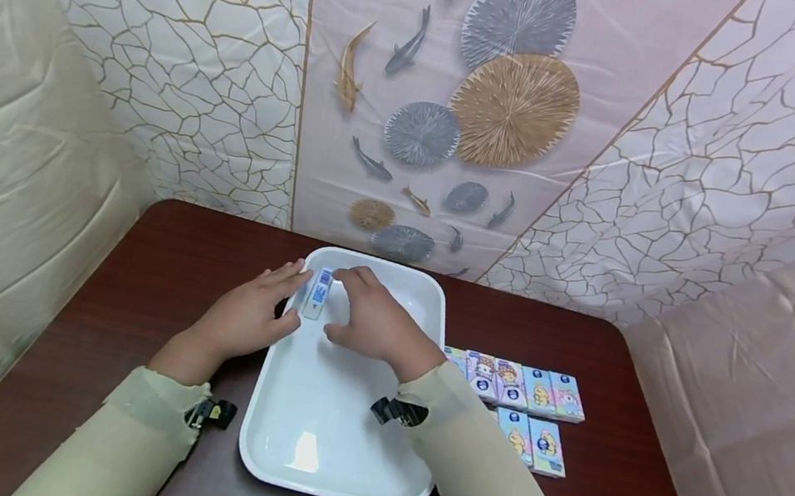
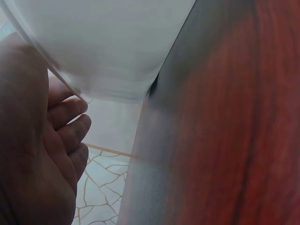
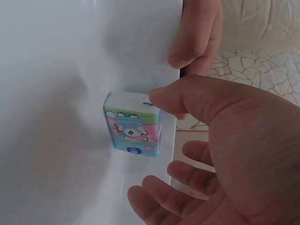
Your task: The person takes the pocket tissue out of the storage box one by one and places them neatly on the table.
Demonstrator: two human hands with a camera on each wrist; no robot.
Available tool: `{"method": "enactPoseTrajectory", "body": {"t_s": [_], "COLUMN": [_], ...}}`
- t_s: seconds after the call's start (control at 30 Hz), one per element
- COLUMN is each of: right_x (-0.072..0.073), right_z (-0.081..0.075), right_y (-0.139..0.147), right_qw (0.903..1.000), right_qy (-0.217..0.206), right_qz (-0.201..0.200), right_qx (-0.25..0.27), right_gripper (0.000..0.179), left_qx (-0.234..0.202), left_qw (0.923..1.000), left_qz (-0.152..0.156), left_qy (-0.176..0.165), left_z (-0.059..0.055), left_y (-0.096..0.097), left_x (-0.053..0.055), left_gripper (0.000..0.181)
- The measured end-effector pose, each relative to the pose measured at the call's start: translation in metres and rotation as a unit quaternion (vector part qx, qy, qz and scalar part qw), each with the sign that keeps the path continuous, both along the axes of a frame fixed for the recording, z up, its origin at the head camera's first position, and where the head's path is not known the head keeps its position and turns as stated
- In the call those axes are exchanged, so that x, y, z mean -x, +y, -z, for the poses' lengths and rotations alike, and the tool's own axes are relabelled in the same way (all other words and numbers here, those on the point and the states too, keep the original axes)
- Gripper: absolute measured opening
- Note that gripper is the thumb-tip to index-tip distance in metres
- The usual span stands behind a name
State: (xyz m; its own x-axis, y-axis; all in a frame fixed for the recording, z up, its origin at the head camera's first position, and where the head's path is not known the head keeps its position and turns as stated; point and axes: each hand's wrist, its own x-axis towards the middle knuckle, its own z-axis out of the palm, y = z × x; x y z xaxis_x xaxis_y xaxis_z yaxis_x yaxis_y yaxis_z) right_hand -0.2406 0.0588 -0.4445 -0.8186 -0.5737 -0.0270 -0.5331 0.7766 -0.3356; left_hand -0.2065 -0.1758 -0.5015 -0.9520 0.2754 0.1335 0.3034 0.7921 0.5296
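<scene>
A small tissue pack stands on its narrow side in the white tray, along the far part of its left wall. Its barcode side faces up in the head view; the right wrist view shows its cartoon front. My left hand rests at the tray's left rim, fingers loosely extended and thumb reaching over the edge. Over the tray, just right of the pack, my right hand is spread with relaxed fingers. Its thumb overlaps the pack's corner in the right wrist view.
Right of the tray, several more tissue packs lie in two rows on the dark red-brown table, partly hidden by my right sleeve. Patterned cloth hangs behind the table, and plain cream cloth on the left side.
</scene>
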Motion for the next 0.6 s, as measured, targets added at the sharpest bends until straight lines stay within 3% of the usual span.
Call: {"method": "enactPoseTrajectory", "body": {"t_s": [0.6], "right_x": [0.026], "right_z": [0.005], "right_y": [-0.038], "right_qw": [0.9975], "right_qy": [-0.004], "right_qz": [0.012], "right_qx": [-0.070], "right_gripper": [0.101], "left_qx": [-0.005], "left_qw": [0.9997], "left_qz": [0.014], "left_qy": [0.019], "left_z": [0.001], "left_y": [-0.002], "left_x": [0.001], "left_gripper": [0.070]}}
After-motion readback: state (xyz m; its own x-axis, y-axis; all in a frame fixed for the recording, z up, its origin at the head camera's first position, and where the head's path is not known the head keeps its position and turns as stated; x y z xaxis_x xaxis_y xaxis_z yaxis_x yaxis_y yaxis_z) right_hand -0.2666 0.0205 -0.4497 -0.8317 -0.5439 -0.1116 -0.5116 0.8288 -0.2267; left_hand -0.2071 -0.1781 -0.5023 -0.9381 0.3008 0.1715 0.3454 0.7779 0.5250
